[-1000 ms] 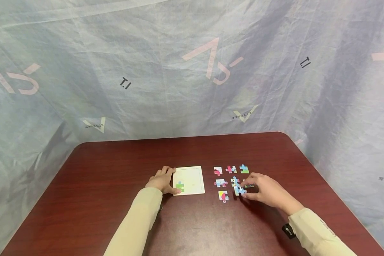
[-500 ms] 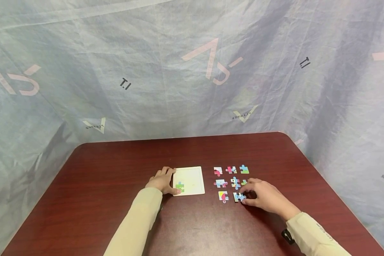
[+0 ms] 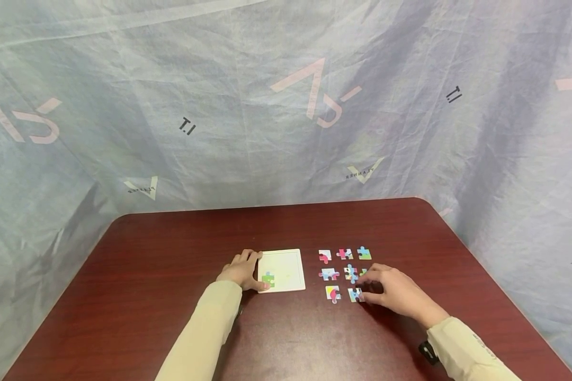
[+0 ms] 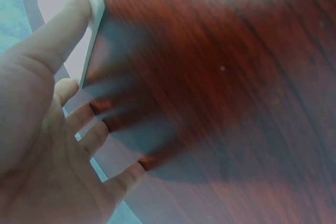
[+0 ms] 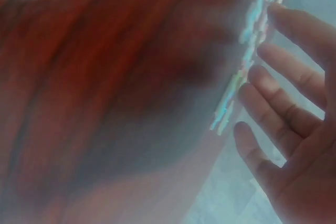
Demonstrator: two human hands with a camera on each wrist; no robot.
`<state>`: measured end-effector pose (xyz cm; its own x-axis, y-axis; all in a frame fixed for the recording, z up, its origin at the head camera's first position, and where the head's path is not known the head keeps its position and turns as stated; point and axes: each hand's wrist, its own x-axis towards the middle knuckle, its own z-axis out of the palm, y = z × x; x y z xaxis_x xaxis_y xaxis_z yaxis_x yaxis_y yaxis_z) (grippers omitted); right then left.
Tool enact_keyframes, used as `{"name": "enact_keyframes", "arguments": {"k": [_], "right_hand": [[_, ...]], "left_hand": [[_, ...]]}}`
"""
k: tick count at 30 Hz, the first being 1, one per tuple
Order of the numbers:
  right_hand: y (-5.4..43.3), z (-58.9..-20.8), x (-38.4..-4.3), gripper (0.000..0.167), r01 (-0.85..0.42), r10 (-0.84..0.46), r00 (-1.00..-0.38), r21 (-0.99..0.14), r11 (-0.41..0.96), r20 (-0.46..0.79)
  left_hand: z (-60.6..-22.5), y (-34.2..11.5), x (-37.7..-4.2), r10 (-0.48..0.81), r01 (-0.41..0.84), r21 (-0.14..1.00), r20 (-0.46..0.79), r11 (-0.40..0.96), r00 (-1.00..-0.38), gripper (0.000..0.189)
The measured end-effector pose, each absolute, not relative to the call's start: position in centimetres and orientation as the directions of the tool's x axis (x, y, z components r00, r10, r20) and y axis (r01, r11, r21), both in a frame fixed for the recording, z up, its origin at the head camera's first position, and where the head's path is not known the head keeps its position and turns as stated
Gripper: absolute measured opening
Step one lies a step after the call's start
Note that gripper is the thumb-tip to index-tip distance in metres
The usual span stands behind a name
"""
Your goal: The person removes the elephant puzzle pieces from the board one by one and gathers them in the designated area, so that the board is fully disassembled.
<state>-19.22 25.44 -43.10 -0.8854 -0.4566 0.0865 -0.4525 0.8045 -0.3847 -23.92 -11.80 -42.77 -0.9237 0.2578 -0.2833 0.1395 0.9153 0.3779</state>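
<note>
A shallow cream-coloured puzzle tray (image 3: 288, 264) lies flat, with one green-and-blue jigsaw piece (image 3: 268, 279) in its near left corner. My left hand (image 3: 239, 272) grips the tray's left side, thumb on the near corner and index finger at the far one. To the right, several jigsaw pieces lie in rough rows. My right hand (image 3: 395, 291) is low over them, its thumb touching the right side of a blue-and-white jigsaw piece (image 3: 355, 295) on the table. In the right wrist view the fingers (image 5: 296, 72) are loosely bent. A green jigsaw piece (image 3: 364, 272) is partly hidden by this hand.
The dark red wooden table (image 3: 181, 296) extends around the tray and pieces. Grey printed fabric (image 3: 229, 127) hangs behind it and along both sides. A jigsaw piece with yellow and red (image 3: 333, 293) lies nearest the front on the left.
My right hand has brought the blue-and-white jigsaw piece down from over the middle row to the near row and loosened on it. The left hand and tray stay put.
</note>
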Motion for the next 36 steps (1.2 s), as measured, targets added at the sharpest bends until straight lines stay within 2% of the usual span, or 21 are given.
{"name": "enact_keyframes", "arguments": {"k": [6, 10, 14, 25, 36], "right_hand": [[24.8, -42.3, -19.8, 0.019, -0.464, -0.432, -0.884, -0.454, 0.761, 0.180], [23.3, -41.7, -20.1, 0.016, -0.448, -0.402, -0.892, -0.533, 0.718, 0.208], [21.5, -41.4, -20.7, 0.014, -0.456, -0.406, -0.887, -0.548, 0.701, 0.219], [16.3, -41.5, -22.1, 0.012, -0.407, -0.401, -0.904, -0.594, 0.694, 0.150], [10.8, -42.0, -22.7, 0.012, -0.426, -0.438, -0.891, -0.553, 0.716, 0.119]], "left_hand": [[-41.4, -11.7, -23.2, 0.258, 0.133, 0.381, -0.298, 0.915, -0.919, 0.084], [-41.3, -11.7, -23.0, 0.253, 0.128, 0.386, -0.293, 0.913, -0.922, 0.084], [-41.4, -11.7, -23.0, 0.253, 0.129, 0.377, -0.300, 0.917, -0.920, 0.082], [-41.2, -11.4, -22.9, 0.246, 0.132, 0.357, -0.296, 0.925, -0.923, 0.082], [-41.5, -11.3, -23.4, 0.230, 0.121, 0.326, -0.319, 0.938, -0.920, 0.084]]}}
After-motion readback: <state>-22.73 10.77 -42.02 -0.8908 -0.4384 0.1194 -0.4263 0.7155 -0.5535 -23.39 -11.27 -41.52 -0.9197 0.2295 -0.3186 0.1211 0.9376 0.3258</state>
